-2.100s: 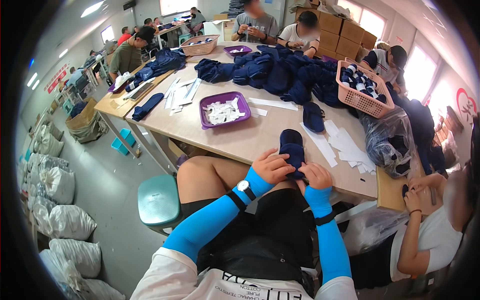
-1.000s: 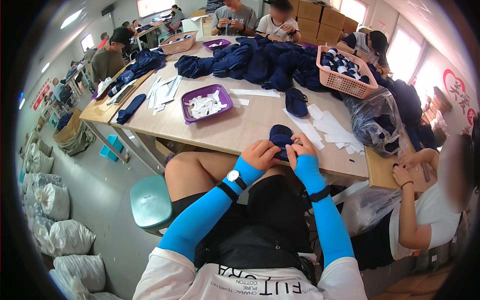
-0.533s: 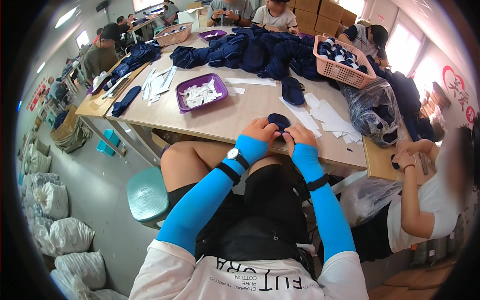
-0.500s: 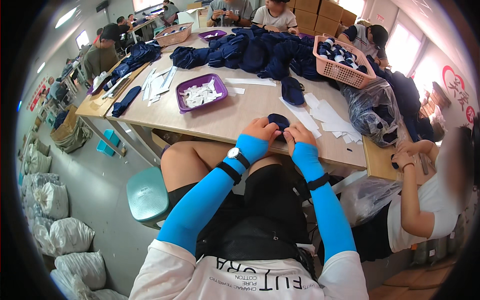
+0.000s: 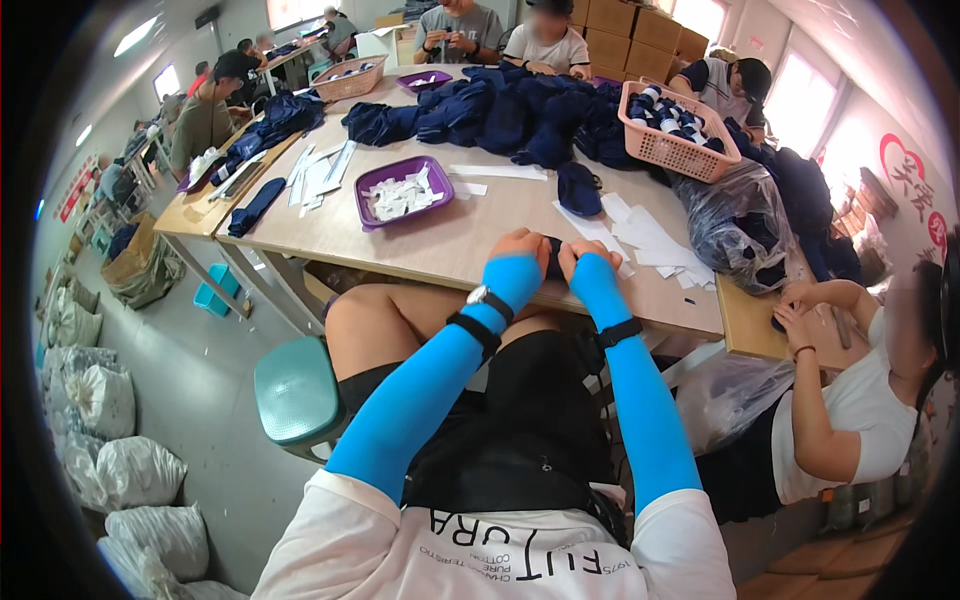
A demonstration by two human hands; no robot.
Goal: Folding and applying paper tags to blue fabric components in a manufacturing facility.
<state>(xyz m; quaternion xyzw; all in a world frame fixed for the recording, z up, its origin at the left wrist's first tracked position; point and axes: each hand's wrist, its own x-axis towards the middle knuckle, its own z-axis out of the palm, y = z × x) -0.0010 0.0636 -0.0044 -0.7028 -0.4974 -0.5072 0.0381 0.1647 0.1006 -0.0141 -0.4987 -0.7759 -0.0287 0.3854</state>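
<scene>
You're getting a bright, evenly lit room: daylight is coming in through the windows [image 5: 800, 90] at upper right, which are blowing out to white, and a ceiling strip light [image 5: 135, 35] is glowing at upper left. Shadows under the surface [image 5: 460, 240] are staying soft. Fisheye is bending straight edges hard toward the rim, and a black vignette is ringing the frame. Centre is staying sharp; far people are looking soft.

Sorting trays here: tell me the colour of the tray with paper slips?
Purple tray, clearest in the head view.
</scene>
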